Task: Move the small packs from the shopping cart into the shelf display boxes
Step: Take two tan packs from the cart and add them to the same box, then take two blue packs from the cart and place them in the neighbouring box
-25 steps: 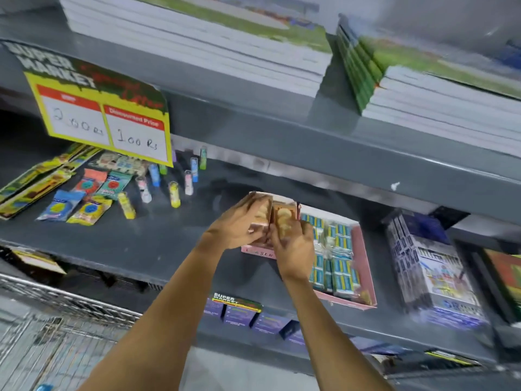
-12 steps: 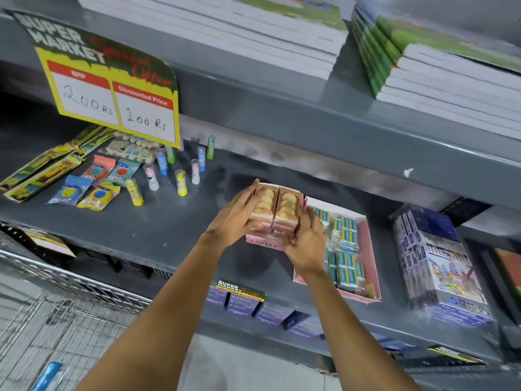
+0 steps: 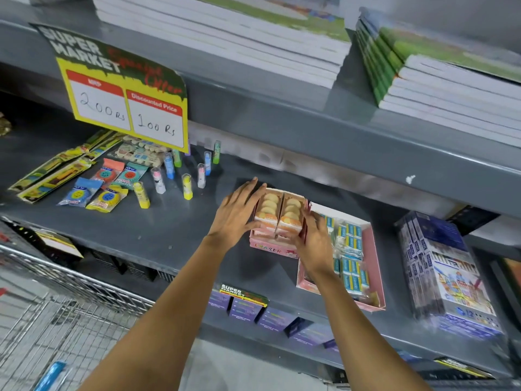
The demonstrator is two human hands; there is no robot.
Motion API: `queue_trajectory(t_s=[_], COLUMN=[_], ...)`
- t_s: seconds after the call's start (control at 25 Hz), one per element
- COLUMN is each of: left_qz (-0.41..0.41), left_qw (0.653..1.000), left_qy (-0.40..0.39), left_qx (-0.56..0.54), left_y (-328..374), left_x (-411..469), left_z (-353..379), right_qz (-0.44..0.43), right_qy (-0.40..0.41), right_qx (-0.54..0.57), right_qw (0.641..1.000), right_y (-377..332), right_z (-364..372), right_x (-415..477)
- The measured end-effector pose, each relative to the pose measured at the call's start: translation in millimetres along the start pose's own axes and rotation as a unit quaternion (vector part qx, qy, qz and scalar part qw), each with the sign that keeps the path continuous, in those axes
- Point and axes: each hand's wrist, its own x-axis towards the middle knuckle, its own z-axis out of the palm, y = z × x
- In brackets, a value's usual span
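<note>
Two small packs of cream and orange erasers point(image 3: 277, 213) stand side by side in a pink display box marked ERASER point(image 3: 267, 249) on the grey middle shelf. My left hand point(image 3: 236, 215) presses the left pack's side, fingers stretched along it and thumb at its front. My right hand point(image 3: 313, 241) holds the right pack's side. Right of it lies a larger pink display box point(image 3: 376, 249) filled with blue-and-white packs. The wire shopping cart point(image 3: 56, 320) is at the lower left, with a blue item point(image 3: 49, 376) inside.
A yellow price sign point(image 3: 127, 100) hangs from the upper shelf edge. Upright glue sticks point(image 3: 186, 186) and flat packets point(image 3: 107, 176) lie to the left. Wrapped colour-pencil boxes point(image 3: 445, 272) stand at the right. Notebook stacks point(image 3: 225, 32) fill the top shelf.
Both hands have lowered the two eraser packs into the pink ERASER box. My fingers have spread out along the packs' sides. The view has tilted slightly toward the shelf.
</note>
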Motion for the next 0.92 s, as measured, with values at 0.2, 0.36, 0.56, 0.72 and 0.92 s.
queue_trajectory(t_s=[0.2, 0.36, 0.56, 0.72, 0.92], left_qz=[-0.018, 0.034, 0.014, -0.034, -0.179], left_qw=[1.000, 0.992, 0.985, 0.993, 0.980], left_qy=[0.000, 0.024, 0.017, -0.007, 0.086], left_qx=[0.022, 0.118, 0.171, 0.110, -0.025], left_y=[2.9, -1.7, 14.2, 16.6, -14.4], left_x=[-0.4, -18.1, -29.9, -29.7, -64.3], left_z=[4.7, 5.0, 10.5, 10.6, -2.9], right_qz=[0.025, -0.085, -0.070, -0.081, -0.096], right_qy=[0.008, -0.001, -0.009, -0.024, 0.026], right_qx=[-0.013, -0.139, -0.162, -0.143, -0.083], right_qw=[1.000, 0.987, 0.984, 0.986, 0.992], right_y=[2.9, -11.9, -15.7, -17.3, -61.4], right_z=[-1.8, 10.6, 15.9, 10.3, 23.8], right_x=[0.7, -10.1, -8.4, -10.4, -15.7])
